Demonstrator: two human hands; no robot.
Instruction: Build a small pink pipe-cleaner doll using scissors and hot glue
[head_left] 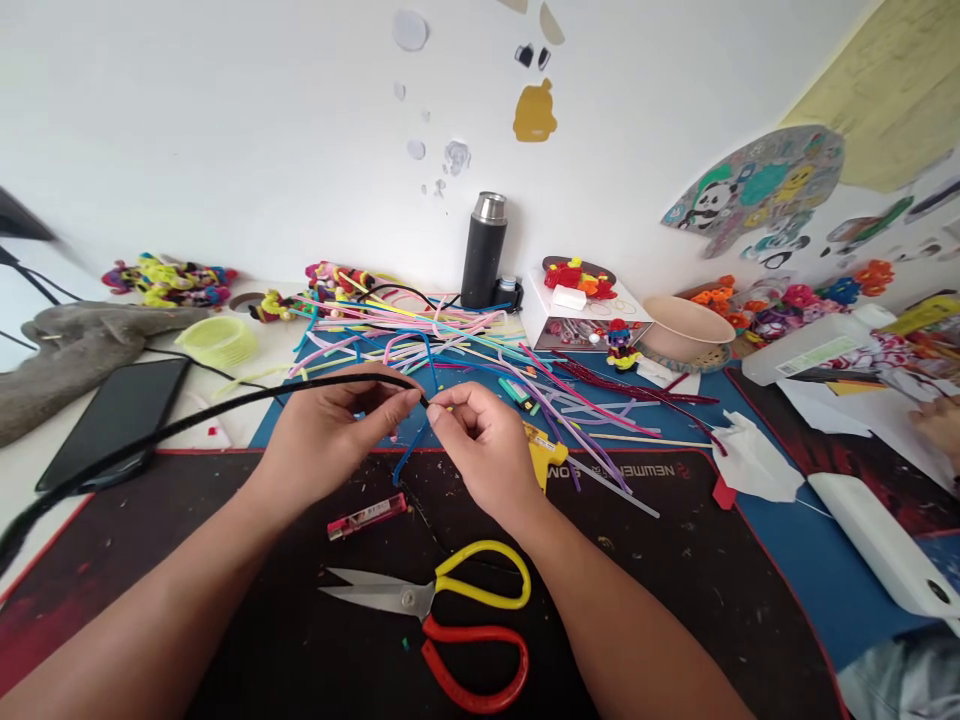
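A long black fuzzy stem (pixel 225 402) runs from the left edge of the view across to my two hands. My left hand (pixel 337 428) pinches it near its right end, thumb against the fingers. Right beside it, my right hand (pixel 476 435) is closed on the tip of the same stem. Both hands are raised over the dark mat (pixel 637 600). Below them lie scissors (pixel 409 597) with one yellow and one red handle, blades parted and pointing left. A pink lighter (pixel 366 516) rests on the mat above the blades. Part of a yellow tool (pixel 544 452) shows behind my right hand.
Colored stems (pixel 450 335) are spread behind my hands. A black phone (pixel 112 425) lies at left. At the back stand a black flask (pixel 484 250), a white box (pixel 585 320) and a pink bowl (pixel 688 328). Another person's hand (pixel 937 430) is at the right edge.
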